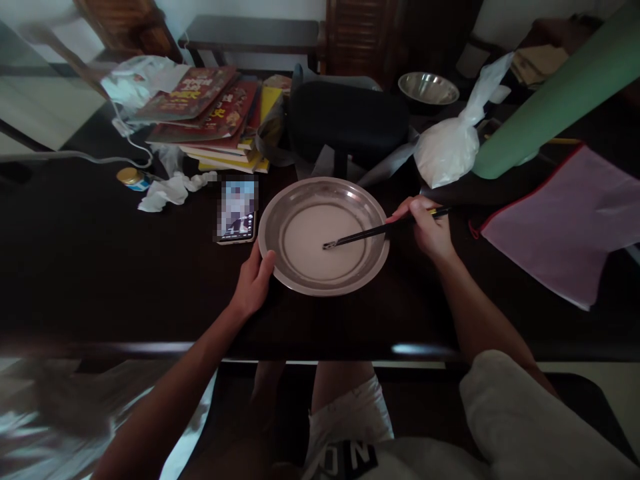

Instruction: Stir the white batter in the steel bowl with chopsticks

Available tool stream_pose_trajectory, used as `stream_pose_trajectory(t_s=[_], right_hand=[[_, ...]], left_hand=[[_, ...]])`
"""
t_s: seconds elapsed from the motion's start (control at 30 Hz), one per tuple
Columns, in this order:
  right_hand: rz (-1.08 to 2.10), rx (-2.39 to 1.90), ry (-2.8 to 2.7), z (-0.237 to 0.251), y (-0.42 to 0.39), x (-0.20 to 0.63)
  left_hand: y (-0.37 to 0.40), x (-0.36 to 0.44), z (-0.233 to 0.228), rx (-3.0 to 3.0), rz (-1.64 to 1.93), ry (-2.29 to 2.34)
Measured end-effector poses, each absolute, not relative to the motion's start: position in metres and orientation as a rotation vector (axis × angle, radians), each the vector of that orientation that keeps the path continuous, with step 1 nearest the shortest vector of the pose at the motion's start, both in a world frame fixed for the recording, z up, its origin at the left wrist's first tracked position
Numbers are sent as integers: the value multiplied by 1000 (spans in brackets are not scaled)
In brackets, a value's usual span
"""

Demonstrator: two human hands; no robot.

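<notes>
Grasping the metal bowl (pixel 274 230) with the left hand (pixel 253 283), thumb over the near-left rim and fingers on the outside; clasping dark chopsticks (pixel 360 235) in the right hand (pixel 427 227), with back ends poking out to the right of the fist; slanting them over the far-right rim, down and leftward from that grip, to the middle of the bowl; placing the bowl between the two grips, on the dark table (pixel 100 280); in it, a level pale layer (pixel 305 240), ringed by bare metal wall; at its centre, whitened chopstick tips, hard to tell if dipped in or just above.

Just beyond the left-hand grip, a lit phone (pixel 237 210), partly blurred out; farther off to the left of the same grip, crumpled tissue (pixel 173 191) and a small gold-lidded jar (pixel 133 179); behind these, well past the left hand, a stack of books (pixel 215 110) with clear plastic (pixel 145 80) at its left; beyond both grips, a black case (pixel 347 117); past the right-hand grip, a knotted bag of white stuff (pixel 447 150), with a second metal bowl (pixel 429 88) farther back; right of that grip, a green cylinder (pixel 550 107), leaning, and nearer, a red-edged mauve pouch (pixel 560 220), lying flat.
</notes>
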State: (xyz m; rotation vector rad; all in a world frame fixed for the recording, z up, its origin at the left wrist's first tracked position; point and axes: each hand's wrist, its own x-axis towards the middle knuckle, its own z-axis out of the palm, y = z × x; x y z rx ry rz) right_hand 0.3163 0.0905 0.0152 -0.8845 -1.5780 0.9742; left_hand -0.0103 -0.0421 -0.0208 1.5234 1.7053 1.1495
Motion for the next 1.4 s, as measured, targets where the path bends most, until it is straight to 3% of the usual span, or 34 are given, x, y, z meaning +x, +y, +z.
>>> stream_pose_trajectory(t_s=[1.4], right_hand=[[921,-900,-1660,17,89,315]], left_hand=[[-42,-10,-21,1527,1133,1720]])
